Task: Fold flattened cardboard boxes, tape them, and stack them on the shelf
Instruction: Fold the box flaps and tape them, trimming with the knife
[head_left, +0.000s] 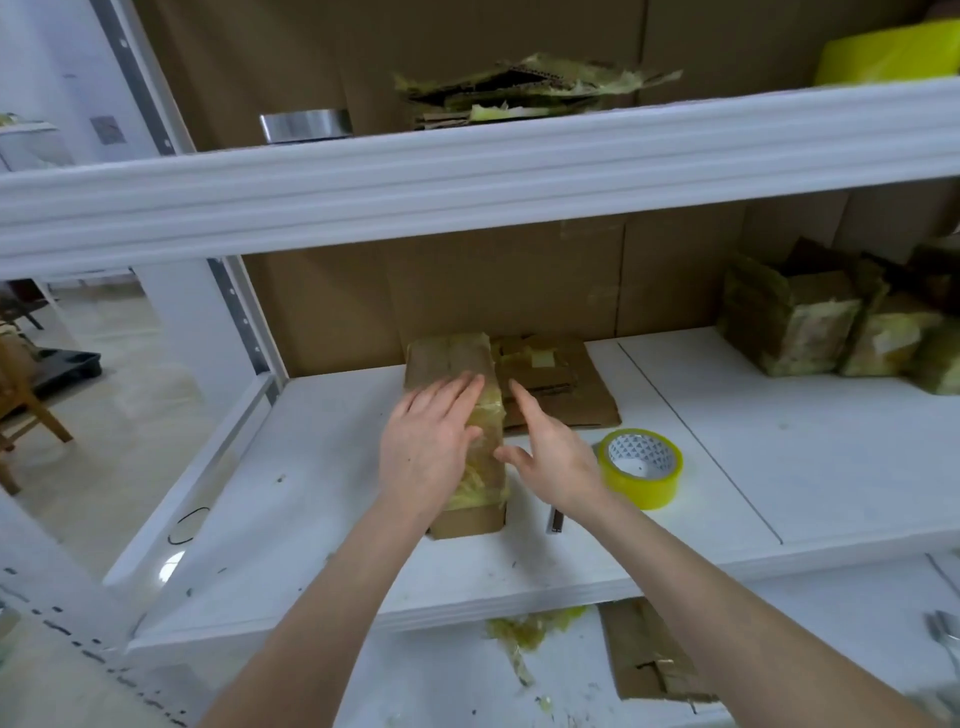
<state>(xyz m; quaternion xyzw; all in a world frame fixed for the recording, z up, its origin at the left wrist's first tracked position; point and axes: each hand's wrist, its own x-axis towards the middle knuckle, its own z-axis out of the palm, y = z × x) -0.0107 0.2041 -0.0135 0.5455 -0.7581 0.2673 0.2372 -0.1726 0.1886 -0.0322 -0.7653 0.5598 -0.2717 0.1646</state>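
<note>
straight fingers (460, 395) of the left hand (428, 452), laid flat and close together on top of the long brown cardboard box wrapped in yellowish tape (449, 356); nothing gripped. fingers (524, 410) of the right hand (553, 460) straight and spread, holding nothing, just beside the box's right edge; thumb tip at that edge, touching or not cannot be told. box lying lengthwise on the white middle shelf board (322, 457), left of centre. under the right forefinger and against the box's right side, a low stack of flattened brown cardboard (566, 387). just right of the right wrist, a roll of yellow tape (641, 467) lying flat; beside the wrist, a small dark tool (556, 519), partly hidden. far right, several taped boxes (795, 327) huddled together. on the upper shelf, torn cardboard with tape shreds (519, 93) and a shiny metal cylinder (306, 124). on the lower shelf, tape scraps (530, 629) and a cardboard piece (649, 654).
</note>
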